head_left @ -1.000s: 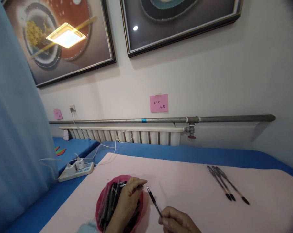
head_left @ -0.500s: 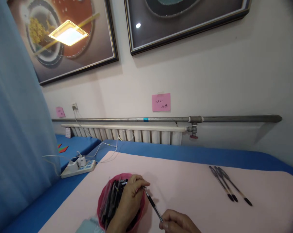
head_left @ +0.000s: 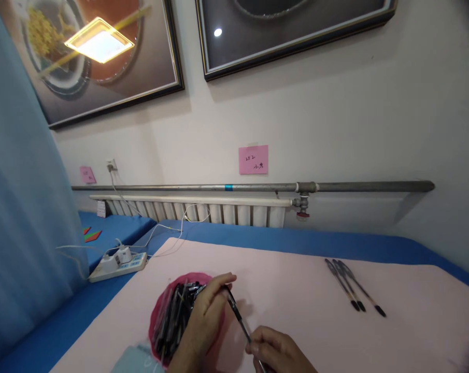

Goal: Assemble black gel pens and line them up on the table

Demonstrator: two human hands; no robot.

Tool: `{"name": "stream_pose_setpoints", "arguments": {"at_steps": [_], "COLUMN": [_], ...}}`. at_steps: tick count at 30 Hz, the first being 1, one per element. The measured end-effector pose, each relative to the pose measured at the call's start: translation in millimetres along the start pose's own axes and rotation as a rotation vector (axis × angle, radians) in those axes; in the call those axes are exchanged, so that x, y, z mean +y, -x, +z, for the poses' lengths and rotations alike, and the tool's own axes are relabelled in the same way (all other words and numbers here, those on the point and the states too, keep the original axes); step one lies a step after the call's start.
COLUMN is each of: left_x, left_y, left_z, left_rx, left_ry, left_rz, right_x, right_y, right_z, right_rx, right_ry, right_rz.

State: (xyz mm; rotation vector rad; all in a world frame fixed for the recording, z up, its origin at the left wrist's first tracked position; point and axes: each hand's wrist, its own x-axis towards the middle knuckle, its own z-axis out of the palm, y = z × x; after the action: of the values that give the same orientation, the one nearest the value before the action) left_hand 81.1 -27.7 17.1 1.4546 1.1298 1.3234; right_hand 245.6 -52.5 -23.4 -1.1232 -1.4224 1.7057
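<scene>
Between my two hands a slim pen point(head_left: 235, 307) slants down to the right, with a black section near its upper end and a greyish barrel below. My left hand point(head_left: 208, 317) is closed at the pen's upper end, its wrist over the rim of a pink bowl point(head_left: 153, 316). Inside the bowl lie several pens point(head_left: 175, 316), mostly black or clear, partly hidden by my left arm. My right hand point(head_left: 279, 348) pinches the pen's lower barrel, just above the pink sheet point(head_left: 304, 290).
Three thin sticks point(head_left: 353, 285) with dark ends lie side by side at the right of the sheet. Light blue cloth-like material point(head_left: 133, 360) sits by the bowl. A power strip point(head_left: 119, 267) with plugs and white cables lies at the left, near a blue curtain point(head_left: 20, 207).
My left fingers have shifted at the pen's upper end, and more of its dark end shows. My right hand keeps hold of the barrel. The whole view has shifted slightly.
</scene>
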Motion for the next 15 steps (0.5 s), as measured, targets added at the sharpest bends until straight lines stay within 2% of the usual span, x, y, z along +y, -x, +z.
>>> {"name": "stream_pose_setpoints", "arguments": {"at_steps": [3, 5, 10, 15], "left_x": [-3.7, -8.7, -18.9, -17.9], "left_y": [-2.6, -4.1, -5.6, -5.4], "left_z": [4.5, 9.5, 20.4, 22.6], "left_rx": [0.118, 0.144, 0.083, 0.058], "left_ry": [0.226, 0.349, 0.473, 0.485], "left_rz": [-0.095, -0.136, -0.189, -0.199], "right_x": [-0.8, -1.4, 5.8, 17.4], "right_y": [1.5, 3.1, 4.1, -3.3], "right_z": [0.5, 0.1, -4.2, -2.2], "right_rx": [0.007, 0.038, 0.127, 0.142], "right_ry": [0.059, 0.132, 0.262, 0.227], "right_rz": [-0.048, -0.09, -0.136, -0.149]}}
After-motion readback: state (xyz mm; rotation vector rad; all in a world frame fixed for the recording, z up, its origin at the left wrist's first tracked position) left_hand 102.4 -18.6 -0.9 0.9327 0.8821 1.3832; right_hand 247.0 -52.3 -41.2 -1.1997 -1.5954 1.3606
